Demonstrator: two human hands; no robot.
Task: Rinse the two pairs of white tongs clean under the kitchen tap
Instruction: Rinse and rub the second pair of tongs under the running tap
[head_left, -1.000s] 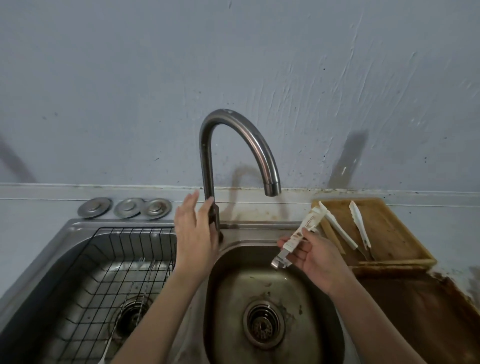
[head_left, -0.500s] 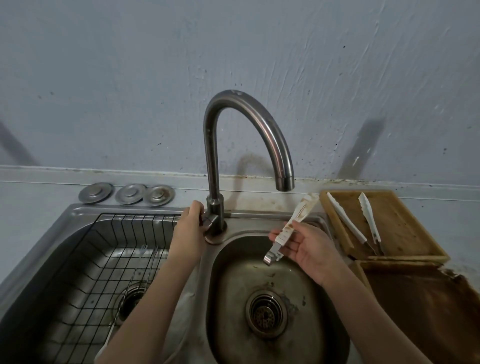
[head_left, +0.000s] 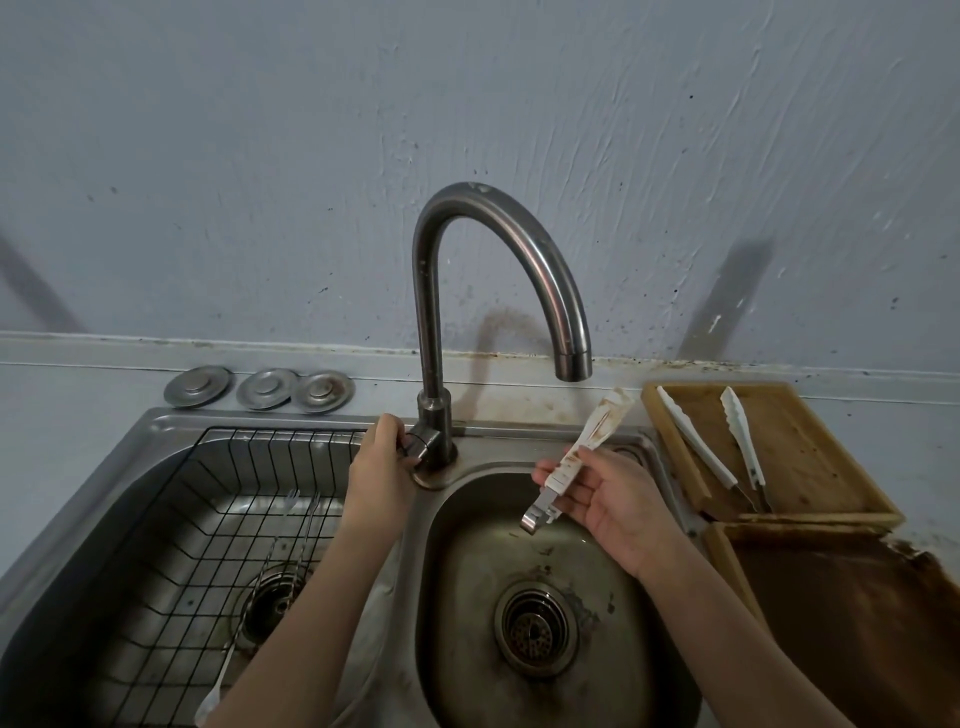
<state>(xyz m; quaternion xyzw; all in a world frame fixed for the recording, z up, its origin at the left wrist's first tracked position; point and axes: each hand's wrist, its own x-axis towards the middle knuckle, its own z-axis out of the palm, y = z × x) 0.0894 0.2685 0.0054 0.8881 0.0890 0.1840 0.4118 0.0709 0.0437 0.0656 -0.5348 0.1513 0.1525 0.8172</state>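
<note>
My right hand (head_left: 613, 504) holds one pair of white tongs (head_left: 582, 452), stained brown, over the small right sink basin (head_left: 467, 597). Its white tips point up to the right, just below and right of the spout. Its metal hinge end points down into the basin. My left hand (head_left: 382, 467) grips the tap handle (head_left: 422, 447) at the base of the curved steel tap (head_left: 498, 249). No water runs from the spout. The second pair of white tongs (head_left: 722, 447) lies spread open in a wooden tray (head_left: 810, 467) on the right.
The left basin (head_left: 171, 462) holds a black wire rack with cutlery lying in it. Three round metal drain covers (head_left: 260, 387) sit on the ledge behind it. A second, dark-stained wooden tray (head_left: 852, 623) lies at the near right. A grey wall stands close behind.
My left hand has dropped from the tap's stem and closed around the handle at its base. My right hand has kept the tongs over the right basin, shifting slightly.
</note>
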